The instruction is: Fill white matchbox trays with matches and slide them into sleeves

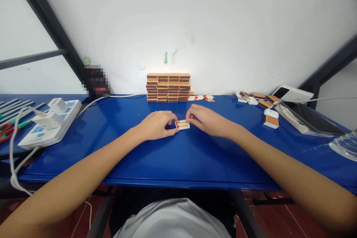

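Observation:
A small white matchbox tray (182,126) lies on the blue table in front of me, with red-tipped matches (183,123) inside it. My left hand (157,125) grips the tray's left end between thumb and index finger. At the right end, my right hand (205,119) has its fingers curled and pinched against the matches and tray edge. Whatever sits between those right fingertips is too small to make out. Beyond my hands, loose matches (208,97) lie in piles beside a tall stack of matchboxes (168,88) standing against the wall.
Scattered matchbox parts (258,98) lie at the back right, near a white device (295,93) and a clear-edged pouch (295,121). An orange-topped box (271,121) stands before them. On the left are a power strip (52,128), cables and red-handled scissors (7,130).

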